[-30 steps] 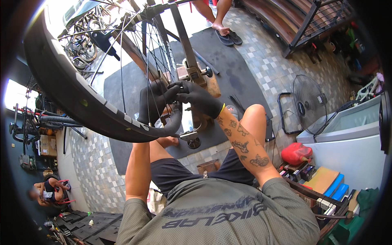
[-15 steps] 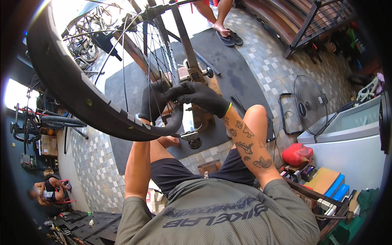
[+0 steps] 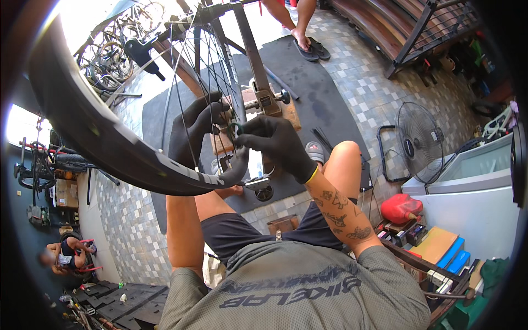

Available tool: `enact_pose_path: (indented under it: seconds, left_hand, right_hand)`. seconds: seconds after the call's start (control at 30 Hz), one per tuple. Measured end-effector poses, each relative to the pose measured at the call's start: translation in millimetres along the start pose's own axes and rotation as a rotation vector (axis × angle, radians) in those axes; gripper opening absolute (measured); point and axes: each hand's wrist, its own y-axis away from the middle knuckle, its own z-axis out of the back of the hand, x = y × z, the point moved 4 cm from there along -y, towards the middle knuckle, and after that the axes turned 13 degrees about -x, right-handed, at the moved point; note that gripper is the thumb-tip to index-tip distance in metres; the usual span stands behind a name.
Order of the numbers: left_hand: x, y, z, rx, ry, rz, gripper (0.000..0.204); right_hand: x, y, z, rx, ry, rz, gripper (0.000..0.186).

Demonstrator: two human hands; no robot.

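The right hand [image 3: 278, 146] has shifted toward the wheel hub [image 3: 235, 127], fingers pinching a small part there. The left hand [image 3: 192, 132] stays behind the spokes [image 3: 212, 71], fingers curled on the wheel [image 3: 93, 132].

1. The wheel [image 3: 118, 146] hangs in the stand [image 3: 258, 82], straight ahead of the person's knees.
2. Left hand [image 3: 192, 132] reaches through the spokes left of the hub; right hand [image 3: 278, 146] is at the hub, just right of it.
3. A mat [image 3: 308, 93] lies under the stand.
4. Right of the mat stands a fan [image 3: 421, 143]; nearer, a jug [image 3: 401, 209].
5. Another person's feet [image 3: 308, 47] stand on the mat's far end.
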Motion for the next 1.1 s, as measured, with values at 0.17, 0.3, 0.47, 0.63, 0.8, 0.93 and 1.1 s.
enact_pose_path:
  seconds: [0.17,0.3,0.47,0.63,0.8,0.93,1.1]
  left_hand:
    - [9,-5,-3,-0.019,-0.032,0.044,0.06]
    - [23,-8,-1,-0.065,0.007,-0.055,0.059]
    - [47,-10,-6,-0.25,0.137,-0.084,0.031]
    - [51,-15,-4,-0.275,0.023,-0.142,0.025]
    - [56,-9,-3,-0.243,-0.075,-0.182,0.028]
    - [73,-8,-8,0.058,0.136,-0.072,0.035]
    - [76,-11,-3,0.346,0.021,-0.038,0.037]
  right_hand:
    - [1,0,-2,0.034,0.098,-0.041,0.027]
    - [-12,-2,1,0.042,0.111,-0.063,0.032]
    - [-28,-19,-5,0.054,0.001,-0.057,0.046]
    - [-28,-19,1,0.076,0.088,0.0,0.047]
    - [-39,-21,-5,0.09,-0.059,-0.093,0.047]
    - [-53,-25,-11,0.25,-0.302,-0.209,0.049]
    - [-50,-28,-11,0.359,-0.261,-0.222,0.046]
